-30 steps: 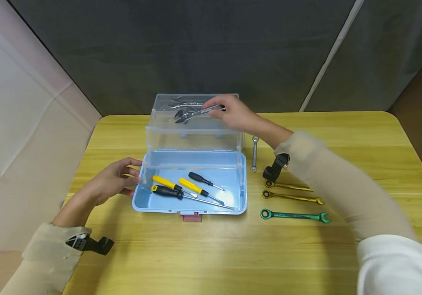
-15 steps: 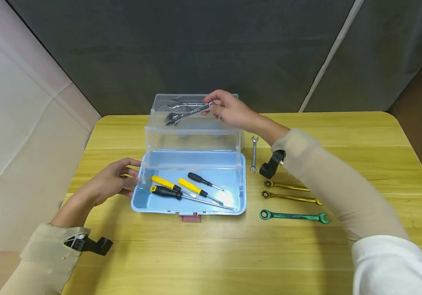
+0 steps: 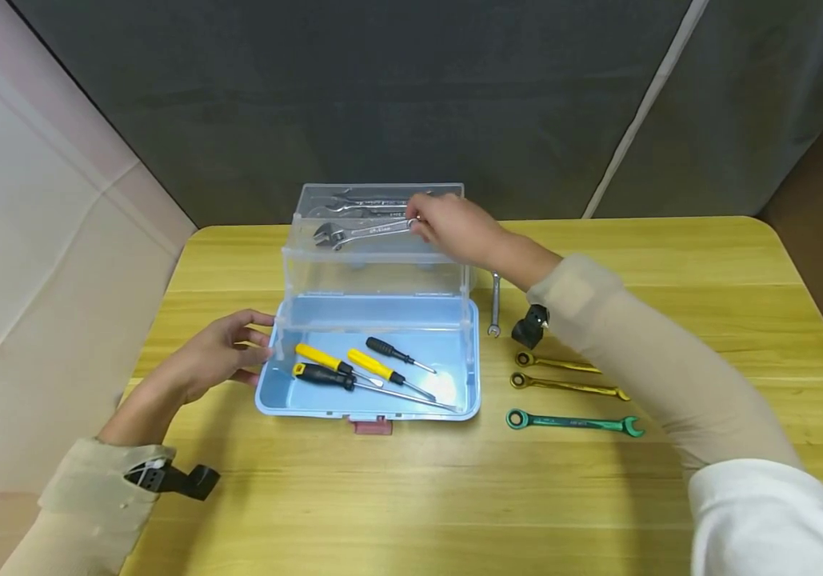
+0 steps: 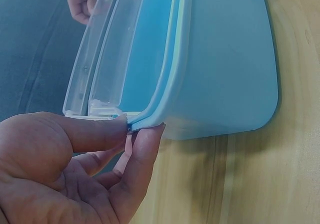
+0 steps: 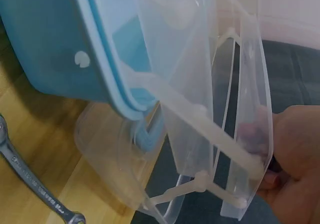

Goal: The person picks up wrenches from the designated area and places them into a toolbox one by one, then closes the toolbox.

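Observation:
My left hand (image 4: 85, 169) pinches the rim of a light blue toolbox (image 4: 225, 64) at its left side, thumb above and fingers below. Over at the raised clear trays (image 3: 375, 276), my right hand (image 3: 457, 228) holds the handle end of a silver adjustable wrench (image 3: 373, 231). The wrench's jaw end points left, over the upper tray. Several silver wrenches (image 3: 364, 205) lie in the rear tray compartment. In the right wrist view, the clear tray wall partly covers the right hand (image 5: 295, 159), and the wrench is hidden.
Yellow screwdrivers (image 3: 373, 364) and black-handled screwdrivers (image 3: 325, 374) lie in the toolbox bottom. To its right on the wooden table (image 3: 454, 504) are a small silver wrench (image 3: 495, 308), a gold wrench (image 3: 565, 386), another gold wrench (image 3: 562, 364) and a green wrench (image 3: 573, 421).
My right hand has carried the adjustable wrench leftward over the upper tray, then dipped lower, with the wrench lying flatter. My left hand has stayed at the toolbox rim.

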Demonstrator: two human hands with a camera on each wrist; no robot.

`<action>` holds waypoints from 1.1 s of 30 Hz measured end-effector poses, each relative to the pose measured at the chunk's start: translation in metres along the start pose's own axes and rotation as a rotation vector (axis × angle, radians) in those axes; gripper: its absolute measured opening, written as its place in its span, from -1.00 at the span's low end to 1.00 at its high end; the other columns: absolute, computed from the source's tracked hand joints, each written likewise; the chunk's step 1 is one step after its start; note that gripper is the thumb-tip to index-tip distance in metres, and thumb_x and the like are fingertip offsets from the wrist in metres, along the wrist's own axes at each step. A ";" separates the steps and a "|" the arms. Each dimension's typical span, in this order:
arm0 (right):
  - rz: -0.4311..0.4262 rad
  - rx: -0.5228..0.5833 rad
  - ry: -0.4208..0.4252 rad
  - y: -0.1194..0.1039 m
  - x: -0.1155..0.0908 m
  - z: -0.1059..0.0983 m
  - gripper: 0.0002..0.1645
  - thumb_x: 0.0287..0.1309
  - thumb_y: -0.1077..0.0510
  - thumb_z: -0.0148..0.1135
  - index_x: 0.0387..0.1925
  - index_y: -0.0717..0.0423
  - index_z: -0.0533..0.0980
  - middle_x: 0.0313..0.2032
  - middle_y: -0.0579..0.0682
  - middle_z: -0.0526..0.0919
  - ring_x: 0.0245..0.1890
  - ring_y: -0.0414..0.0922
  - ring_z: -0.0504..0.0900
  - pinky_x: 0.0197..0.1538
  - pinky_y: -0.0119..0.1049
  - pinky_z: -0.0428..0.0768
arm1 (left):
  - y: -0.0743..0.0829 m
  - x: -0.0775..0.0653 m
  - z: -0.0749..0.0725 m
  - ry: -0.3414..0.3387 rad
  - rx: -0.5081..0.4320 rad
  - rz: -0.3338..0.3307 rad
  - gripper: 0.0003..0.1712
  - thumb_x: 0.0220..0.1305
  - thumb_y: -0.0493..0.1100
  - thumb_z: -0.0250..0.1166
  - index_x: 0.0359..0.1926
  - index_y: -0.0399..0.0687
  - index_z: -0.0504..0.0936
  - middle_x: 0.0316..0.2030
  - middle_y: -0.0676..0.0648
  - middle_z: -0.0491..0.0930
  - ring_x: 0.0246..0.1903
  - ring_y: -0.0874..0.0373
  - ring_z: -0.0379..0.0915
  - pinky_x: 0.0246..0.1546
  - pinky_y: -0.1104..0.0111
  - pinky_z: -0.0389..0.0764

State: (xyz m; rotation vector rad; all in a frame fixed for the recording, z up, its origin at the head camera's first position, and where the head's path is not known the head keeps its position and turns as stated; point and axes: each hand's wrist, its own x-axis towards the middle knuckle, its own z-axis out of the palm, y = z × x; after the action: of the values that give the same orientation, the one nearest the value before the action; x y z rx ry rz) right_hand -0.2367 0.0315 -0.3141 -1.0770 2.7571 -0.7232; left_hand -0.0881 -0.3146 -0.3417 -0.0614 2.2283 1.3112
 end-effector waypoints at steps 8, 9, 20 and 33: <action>0.044 -0.182 -0.103 -0.011 0.001 0.002 -0.83 0.53 0.21 0.03 0.00 0.25 0.44 -0.28 0.08 0.60 -0.32 -0.04 0.54 -0.23 -0.20 0.57 | 0.001 0.001 0.000 -0.003 0.005 -0.005 -0.40 0.47 -0.44 0.10 0.44 -0.41 0.14 -0.02 -0.29 0.40 -0.24 0.08 0.56 -0.26 0.27 0.73; 0.052 -0.190 -0.114 -0.012 0.002 0.002 -0.84 0.53 0.23 0.00 -0.02 0.25 0.43 -0.31 0.07 0.57 -0.34 -0.04 0.51 -0.26 -0.20 0.55 | 0.001 0.001 -0.001 -0.002 0.005 -0.005 -0.40 0.47 -0.44 0.10 0.44 -0.42 0.14 -0.02 -0.29 0.40 -0.24 0.08 0.56 -0.26 0.27 0.73; -0.003 -0.082 -0.027 -0.011 -0.007 -0.006 -0.74 0.49 0.25 0.05 0.11 0.26 0.49 -0.07 0.13 0.66 -0.12 0.00 0.62 0.03 -0.17 0.61 | -0.002 0.002 -0.001 0.007 0.002 -0.004 -0.41 0.47 -0.44 0.10 0.43 -0.42 0.14 -0.03 -0.29 0.41 -0.25 0.08 0.56 -0.26 0.26 0.73; 0.080 0.017 0.155 0.003 -0.078 -0.009 -0.31 0.52 0.19 0.00 0.51 0.37 0.05 0.48 0.31 0.14 0.51 0.17 0.11 0.53 0.03 0.11 | -0.001 0.006 -0.002 0.007 0.018 0.005 -0.40 0.48 -0.44 0.08 0.45 -0.40 0.14 -0.01 -0.31 0.40 -0.24 0.06 0.57 -0.26 0.28 0.73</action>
State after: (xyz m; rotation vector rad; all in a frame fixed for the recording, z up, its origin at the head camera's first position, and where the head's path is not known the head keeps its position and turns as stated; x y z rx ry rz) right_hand -0.1830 0.0888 -0.3138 -0.9384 2.8971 -0.8516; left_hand -0.0941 -0.3155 -0.3442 -0.0537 2.2471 1.2946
